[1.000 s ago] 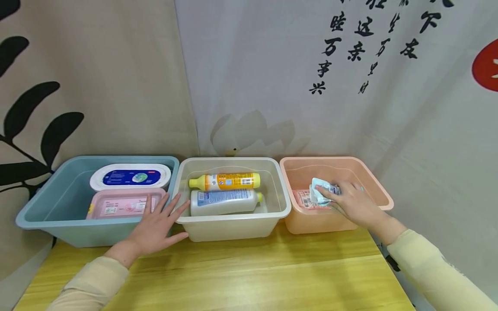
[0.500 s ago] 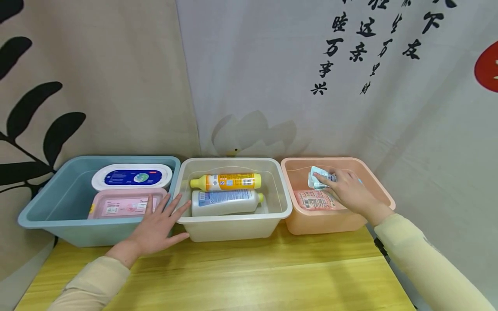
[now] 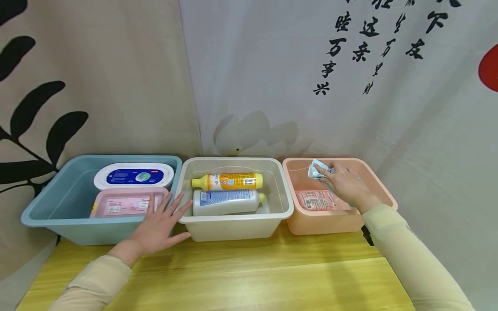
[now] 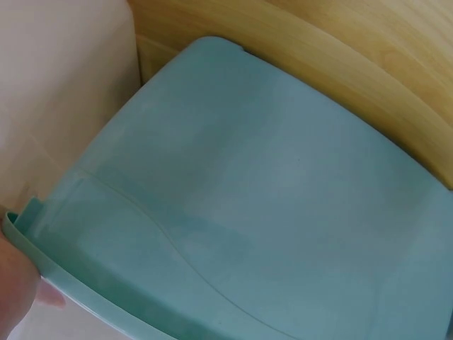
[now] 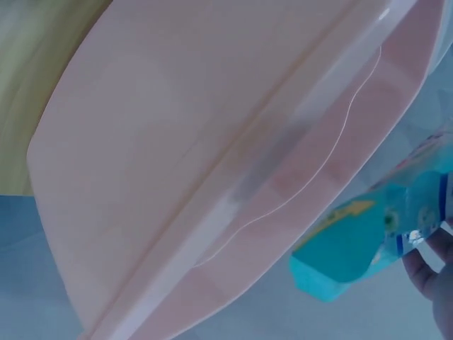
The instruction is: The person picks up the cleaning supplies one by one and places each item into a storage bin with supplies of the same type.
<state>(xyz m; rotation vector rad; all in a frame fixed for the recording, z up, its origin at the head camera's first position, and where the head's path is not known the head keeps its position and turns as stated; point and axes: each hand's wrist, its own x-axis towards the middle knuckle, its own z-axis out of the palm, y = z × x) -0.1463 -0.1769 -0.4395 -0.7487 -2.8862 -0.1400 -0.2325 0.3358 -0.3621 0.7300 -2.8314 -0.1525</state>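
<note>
My right hand (image 3: 349, 185) grips a light blue soft wipes-like packet (image 3: 316, 169) over the far part of the peach bin (image 3: 323, 222). In the right wrist view the packet's turquoise end (image 5: 336, 251) shows beyond the bin's rim, with fingertips at its side. A pink printed packet (image 3: 317, 200) lies in that bin, below the hand. Fingers spread, my left hand (image 3: 157, 226) rests at the adjoining front rims of the blue bin (image 3: 85, 233) and the white bin (image 3: 233, 229). The left wrist view shows mostly the blue bin's outer wall (image 4: 269, 191).
A white oval-lidded box (image 3: 134, 176) and a pink-lidded box (image 3: 126, 202) lie in the blue bin. Inside the white bin are a yellow bottle (image 3: 229, 181) and a white bottle (image 3: 227, 202). A hanging cloth (image 3: 249, 86) stands behind the wooden table (image 3: 233, 276).
My right hand has moved the light blue packet toward the back of the peach bin, uncovering more of the pink packet. My left hand keeps its place.
</note>
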